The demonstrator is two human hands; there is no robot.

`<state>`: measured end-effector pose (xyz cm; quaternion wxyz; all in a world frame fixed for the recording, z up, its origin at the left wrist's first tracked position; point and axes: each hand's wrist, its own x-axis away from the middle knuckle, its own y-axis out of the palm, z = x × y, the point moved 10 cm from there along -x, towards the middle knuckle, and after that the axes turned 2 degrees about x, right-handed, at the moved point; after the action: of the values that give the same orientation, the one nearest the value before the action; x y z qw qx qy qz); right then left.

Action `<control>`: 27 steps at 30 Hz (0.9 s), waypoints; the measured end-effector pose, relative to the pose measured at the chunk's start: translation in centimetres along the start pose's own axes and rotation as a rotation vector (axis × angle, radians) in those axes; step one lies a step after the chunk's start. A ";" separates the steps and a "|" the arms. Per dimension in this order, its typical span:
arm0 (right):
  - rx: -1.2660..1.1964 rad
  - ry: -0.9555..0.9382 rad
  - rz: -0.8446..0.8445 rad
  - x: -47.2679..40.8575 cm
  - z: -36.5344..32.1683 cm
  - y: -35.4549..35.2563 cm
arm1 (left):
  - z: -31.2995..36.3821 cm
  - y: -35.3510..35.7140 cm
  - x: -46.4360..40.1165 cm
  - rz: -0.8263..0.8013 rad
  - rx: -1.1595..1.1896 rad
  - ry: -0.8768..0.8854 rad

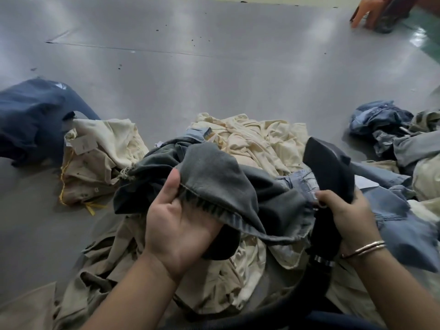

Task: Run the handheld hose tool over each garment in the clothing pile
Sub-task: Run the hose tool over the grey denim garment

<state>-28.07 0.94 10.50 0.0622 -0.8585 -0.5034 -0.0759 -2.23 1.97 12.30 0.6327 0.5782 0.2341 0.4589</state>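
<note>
A grey denim garment (214, 177) lies bunched on top of the clothing pile (250, 136) in front of me. My left hand (176, 222) grips its hemmed edge, thumb on top and fingers underneath. My right hand (350, 217), with bangles on the wrist, holds the black handheld hose tool (331, 167); its wide dark nozzle points up and away over the denim. The tool's black hose (319, 282) runs down toward me, with a metal ring at the joint.
Cream and khaki garments (100, 158) spread left and below on the grey table (214, 75). A dark navy garment (31, 120) lies far left. Blue denim pieces (385, 125) are heaped at the right. Another person's hand (371, 13) holds something dark at the far right corner.
</note>
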 end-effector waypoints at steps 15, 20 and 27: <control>0.446 -0.217 -0.796 10.9 -2.9 8.6 | -0.4 -1.0 -1.0 0.051 -0.252 -0.038; 0.199 -0.232 -0.644 9.7 -4.8 8.1 | -2.9 -1.3 -0.8 0.082 -0.273 -0.121; -0.074 -0.035 -0.362 5.2 -2.0 4.6 | -4.0 -1.4 -0.2 0.107 -0.743 0.072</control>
<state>-21.71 2.83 13.34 0.0074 -0.7568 -0.6475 -0.0893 -5.18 3.95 10.01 0.7657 0.3043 0.0432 0.5650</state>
